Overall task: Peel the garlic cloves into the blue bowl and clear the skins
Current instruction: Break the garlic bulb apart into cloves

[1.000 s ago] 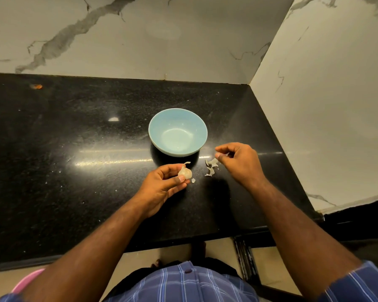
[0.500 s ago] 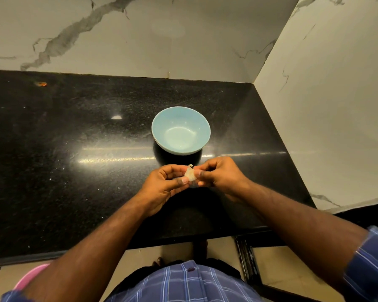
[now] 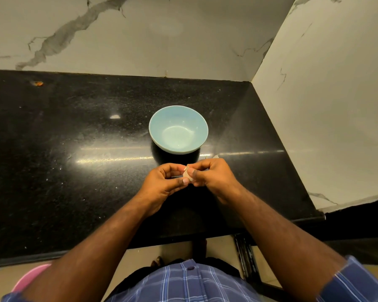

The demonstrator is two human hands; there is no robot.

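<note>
Round blue ceramic bowl (image 3: 178,129) on black granite counter (image 3: 74,171); pale garlic clove (image 3: 187,173) at its 6 o'clock, between left hand (image 3: 162,184) and right hand (image 3: 212,177)

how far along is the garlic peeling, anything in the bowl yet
Early. The blue bowl holds no clove. In hand: the left hand and right hand pinch one garlic clove between them, just in front of the bowl. Left: finish peeling, drop it in, clear skins like the scrap behind the right hand.

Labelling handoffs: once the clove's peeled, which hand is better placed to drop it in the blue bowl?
Probably left. The left hand grips the pale garlic clove while the right hand pinches at its skin. The round light-blue bowl, with nothing in it, sits just beyond both hands.
</note>
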